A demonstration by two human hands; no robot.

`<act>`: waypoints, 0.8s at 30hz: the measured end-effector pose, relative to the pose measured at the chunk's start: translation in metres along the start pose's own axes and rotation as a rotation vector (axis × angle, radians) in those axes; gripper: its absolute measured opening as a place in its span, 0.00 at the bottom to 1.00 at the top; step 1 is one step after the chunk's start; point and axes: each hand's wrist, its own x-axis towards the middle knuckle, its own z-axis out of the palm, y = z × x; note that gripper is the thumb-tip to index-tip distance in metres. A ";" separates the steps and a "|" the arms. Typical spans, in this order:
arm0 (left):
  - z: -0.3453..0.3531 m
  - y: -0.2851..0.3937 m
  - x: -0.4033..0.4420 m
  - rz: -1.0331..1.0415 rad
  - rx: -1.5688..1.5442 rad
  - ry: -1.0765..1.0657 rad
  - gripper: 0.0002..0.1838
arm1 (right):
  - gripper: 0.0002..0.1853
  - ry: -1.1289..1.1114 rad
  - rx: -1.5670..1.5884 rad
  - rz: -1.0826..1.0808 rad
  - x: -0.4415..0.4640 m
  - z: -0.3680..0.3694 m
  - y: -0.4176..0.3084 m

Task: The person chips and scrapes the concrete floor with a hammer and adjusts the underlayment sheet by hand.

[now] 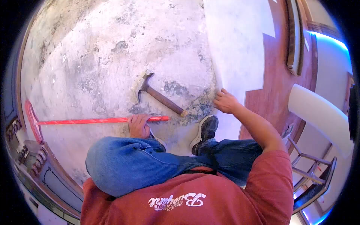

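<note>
My left hand (139,126) is closed over the handle of a long red pole (84,121), which lies on the stained floor. At its far left end is a narrow red crosspiece (33,122), like a broom or squeegee head. My right hand (225,101) is closed at the edge of a pale floor sheet (240,48), its fingertips pinching that edge. Between my hands and a little farther off lies a claw hammer (161,98), its wooden handle slanting toward my shoe. Grey crumbs dot the bare floor beside the sheet.
Reddish-brown flooring (277,56) shows beyond the sheet's stepped edge. On the right stand a long wooden piece (294,37), a curved white panel (318,112) and a dark wooden stool (313,176). Ornate dark furniture (47,168) runs along the left.
</note>
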 end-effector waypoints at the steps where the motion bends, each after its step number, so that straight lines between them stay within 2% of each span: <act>1: 0.001 0.000 -0.001 0.008 0.018 0.002 0.26 | 0.13 -0.039 -0.021 -0.031 -0.008 0.007 0.003; 5: 0.003 -0.002 -0.003 0.054 0.054 0.024 0.27 | 0.12 -0.118 -0.117 -0.033 -0.028 -0.004 0.001; 11: 0.003 -0.001 -0.002 0.045 0.065 -0.011 0.27 | 0.11 -0.208 -0.178 0.025 -0.084 0.022 0.027; 13: 0.001 0.001 -0.001 0.053 0.056 -0.013 0.27 | 0.10 -0.224 -0.323 0.094 -0.103 0.034 0.036; 17: 0.002 -0.003 -0.002 0.038 0.046 -0.038 0.27 | 0.09 -0.164 -0.346 0.155 -0.153 0.037 0.076; 19: 0.001 -0.004 -0.001 0.050 0.040 -0.028 0.27 | 0.09 -0.219 -0.277 0.135 -0.171 0.035 0.089; 23: 0.001 -0.002 -0.002 0.053 0.001 0.012 0.26 | 0.10 -0.181 -0.357 0.048 -0.186 0.031 0.099; 24: 0.000 -0.001 -0.004 0.048 0.003 0.026 0.26 | 0.12 -0.289 -0.275 0.079 -0.184 0.026 0.104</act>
